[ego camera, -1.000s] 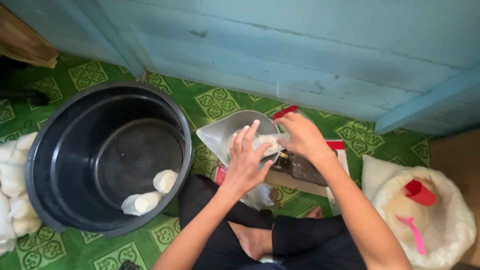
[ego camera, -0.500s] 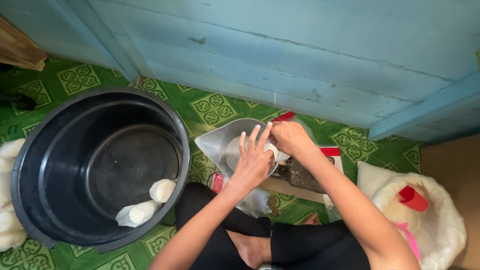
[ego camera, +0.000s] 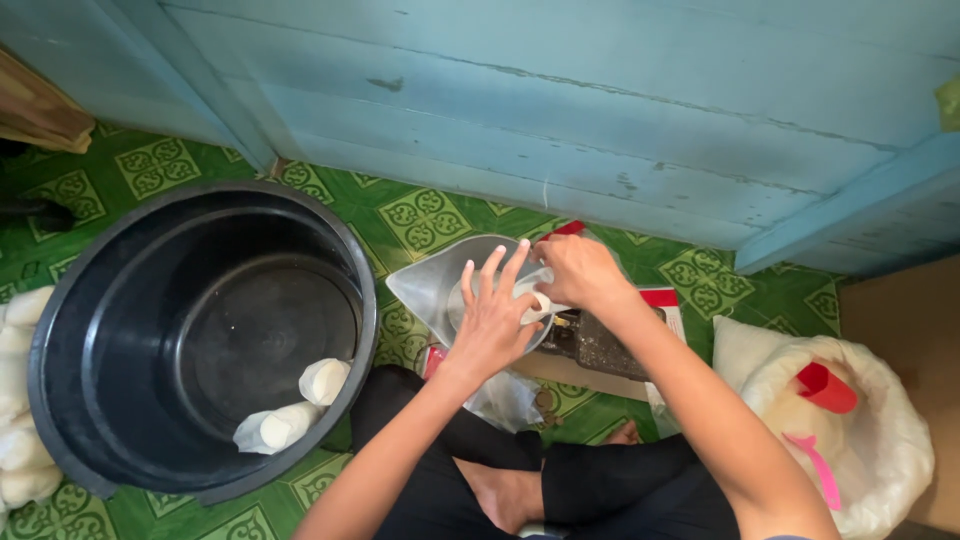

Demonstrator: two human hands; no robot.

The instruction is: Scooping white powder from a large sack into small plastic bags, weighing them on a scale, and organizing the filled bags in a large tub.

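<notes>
My left hand (ego camera: 492, 320) and my right hand (ego camera: 580, 272) meet over a metal scale pan (ego camera: 425, 285) on the floor, both gripping a small clear plastic bag (ego camera: 535, 298) holding something white. The left fingers are spread along the bag, the right hand pinches its top. A red scoop handle (ego camera: 566, 229) pokes out behind the right hand. To the left stands a big black tub (ego camera: 120, 330) with two white filled bags (ego camera: 325, 380) lying at its bottom.
A white sack (ego camera: 860, 450) of pale powder with a red scoop (ego camera: 826, 387) sits at right. More white filled bags (ego camera: 18, 400) lie at the left edge. A blue wooden wall (ego camera: 560, 110) closes the back. My crossed legs are below.
The view has shifted slightly; my hands stay over the scale pan, the left fingers spreading wider on the small bag.
</notes>
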